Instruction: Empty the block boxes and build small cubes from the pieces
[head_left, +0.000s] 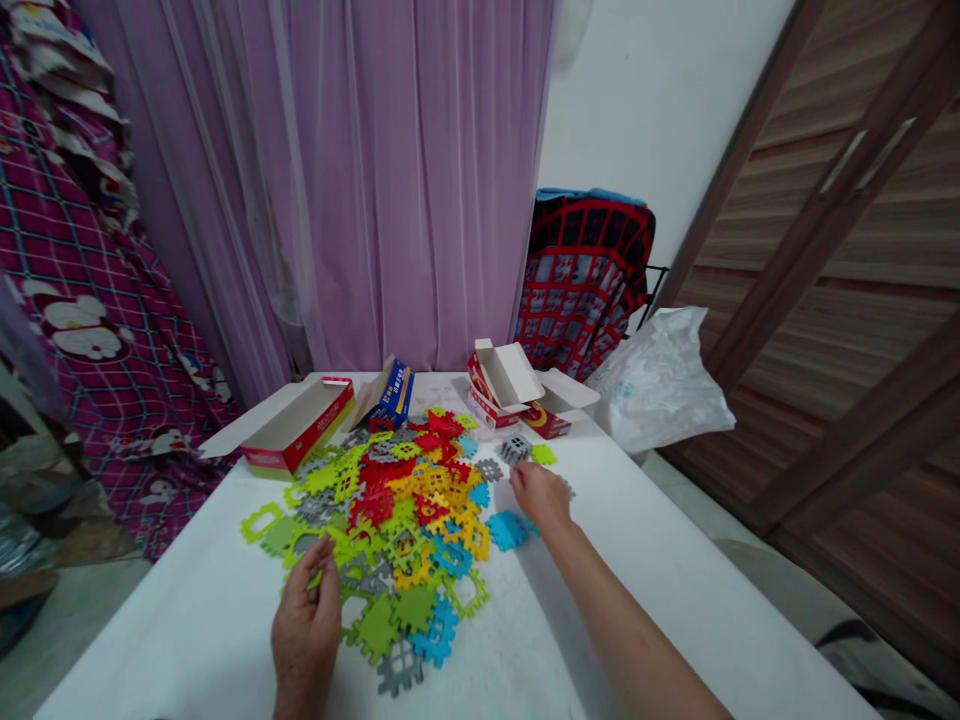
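Note:
A wide heap of interlocking plastic tiles point(405, 500) with notched edges, in green, yellow, red, blue and grey, lies on the white table point(480, 670). At the heap's left front edge is my left hand point(306, 630), thumb a little apart from its loosely bent fingers, with no tile visible in it. My right hand point(541, 497) is closed, fingers curled in, just in front of a grey cube point(515, 448) built of such tiles. Whatever those fingers hold is hidden. Close to it lie a grey tile point(490, 469), a light green tile point(543, 455) and blue tiles point(508, 530).
An open red box point(300, 430) stands at the left, beside a blue box point(394, 393). More open red boxes point(499, 390) stand at the back right. A white plastic bag point(656, 385) sits at the table's right edge. Purple curtains point(420, 180) hang behind.

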